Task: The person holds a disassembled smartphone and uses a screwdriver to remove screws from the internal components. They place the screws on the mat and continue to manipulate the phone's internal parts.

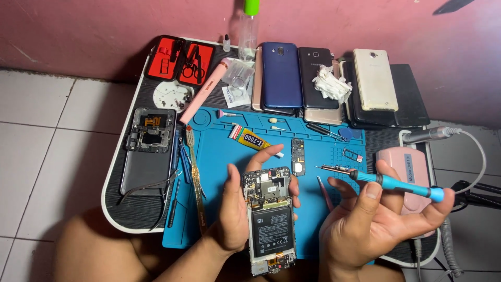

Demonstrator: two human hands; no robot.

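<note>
An opened phone (269,219), its back cover already off and battery and boards still in place, is gripped upright above the blue mat (219,156) by the left hand (232,214), while a blue screwdriver (389,183) is clasped in the right hand (365,219), a loose board (298,156) lying just beyond
</note>
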